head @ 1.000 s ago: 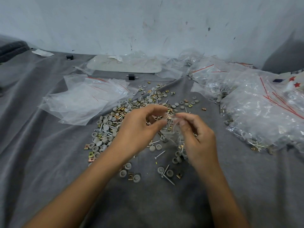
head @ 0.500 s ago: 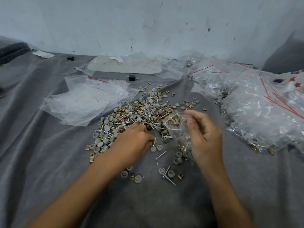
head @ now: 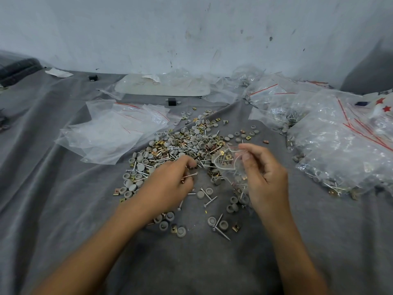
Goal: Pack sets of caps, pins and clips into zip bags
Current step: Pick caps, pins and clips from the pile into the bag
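Note:
A heap of grey caps, metal pins and brass clips (head: 187, 143) is spread over the grey cloth. My left hand (head: 168, 186) lies low on the near side of the heap, fingers curled round a few pins (head: 190, 175) that stick out past its fingertips. To its right, my right hand (head: 265, 179) pinches a small clear zip bag (head: 228, 165) by its rim, held open just above the cloth. Inside the bag I see a few clips and pins.
A stack of empty zip bags (head: 114, 130) lies at the left. Filled bags (head: 340, 141) pile up along the right side. A flat white tray (head: 161, 86) sits by the wall. Loose caps and pins (head: 219, 225) lie near my wrists.
My left hand left the bag's mouth, dropped to the heap and gathered pins. My right hand kept the bag and shifted slightly right and up.

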